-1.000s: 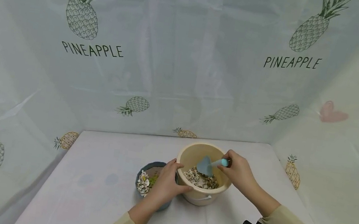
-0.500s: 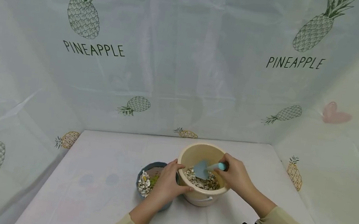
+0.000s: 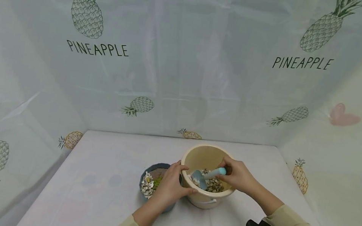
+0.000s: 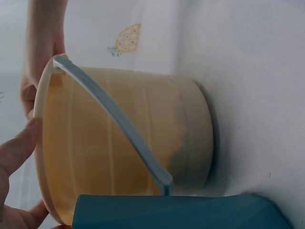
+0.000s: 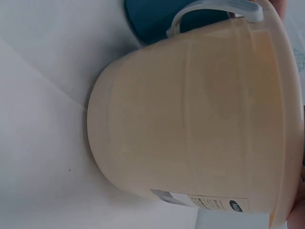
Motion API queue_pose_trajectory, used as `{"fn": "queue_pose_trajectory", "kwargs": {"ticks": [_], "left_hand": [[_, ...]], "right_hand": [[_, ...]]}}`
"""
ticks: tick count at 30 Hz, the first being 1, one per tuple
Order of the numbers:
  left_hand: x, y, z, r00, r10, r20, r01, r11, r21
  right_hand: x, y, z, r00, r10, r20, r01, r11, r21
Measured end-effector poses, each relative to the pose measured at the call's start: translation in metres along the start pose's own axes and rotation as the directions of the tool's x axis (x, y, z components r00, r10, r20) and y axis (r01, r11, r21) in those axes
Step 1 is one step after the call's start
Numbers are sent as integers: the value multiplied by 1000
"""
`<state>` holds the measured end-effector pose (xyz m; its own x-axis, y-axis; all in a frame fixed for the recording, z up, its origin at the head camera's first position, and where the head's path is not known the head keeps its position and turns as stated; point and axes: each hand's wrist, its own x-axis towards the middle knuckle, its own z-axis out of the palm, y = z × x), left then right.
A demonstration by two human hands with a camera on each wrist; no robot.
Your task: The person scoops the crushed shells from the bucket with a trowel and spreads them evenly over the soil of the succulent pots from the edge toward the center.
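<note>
A cream plastic bucket (image 3: 204, 156) stands on the table, partly filled with white and brownish pebbles (image 3: 215, 186). My left hand (image 3: 169, 186) grips its left rim, with the thumb toward the near side. Inside the bucket, my right hand (image 3: 238, 175) holds a small toy shovel (image 3: 199, 178) by its light blue handle; the blade lies down against the pebbles. Beneath my left forearm and hand, partly hidden, is a blue-grey pot (image 3: 142, 184) with white pebbles and something yellow-green. The left wrist view shows the bucket's side (image 4: 124, 157) and its grey handle (image 4: 116, 112).
A white cloth covers the table (image 3: 100, 201), and pineapple-printed sheets (image 3: 179, 71) hang around its back and sides. The pot's teal wall (image 4: 176, 212) stands close beside the bucket. A printed label (image 5: 205, 200) is on the bucket's outside.
My right hand has lowered the shovel, and its blade has moved left and down into the pebbles. My left hand keeps its grip on the rim. The head view has shifted slightly.
</note>
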<state>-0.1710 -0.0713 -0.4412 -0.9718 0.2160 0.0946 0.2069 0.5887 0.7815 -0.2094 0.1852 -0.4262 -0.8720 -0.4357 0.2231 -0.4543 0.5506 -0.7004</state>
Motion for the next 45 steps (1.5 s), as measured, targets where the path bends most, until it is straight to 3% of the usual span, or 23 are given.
{"fn": "queue_pose_trajectory", "kwargs": {"ticks": [7,13,18,35,45], "left_hand": [[-1,2,0,1000,-5,2,5,1000,-12],[-2,2,0,1000,-7,2,7,1000,-13],[-2,1,0,1000,-13,6,13,1000,-18],[-5,0,-5,1000,5,23,-4,1000,-27],[-11,-5,-29,1000,27,-11,-27,999,-28]], "right_hand": [[-2,0,-10,996,90,19,-91,993,79],[-6,0,-18,979,202,-4,-196,956,219],[-11,2,-24,965,260,-33,-242,934,264],[-24,8,-36,930,339,-144,-266,888,375],[-36,14,-29,914,341,-222,-205,857,473]]}}
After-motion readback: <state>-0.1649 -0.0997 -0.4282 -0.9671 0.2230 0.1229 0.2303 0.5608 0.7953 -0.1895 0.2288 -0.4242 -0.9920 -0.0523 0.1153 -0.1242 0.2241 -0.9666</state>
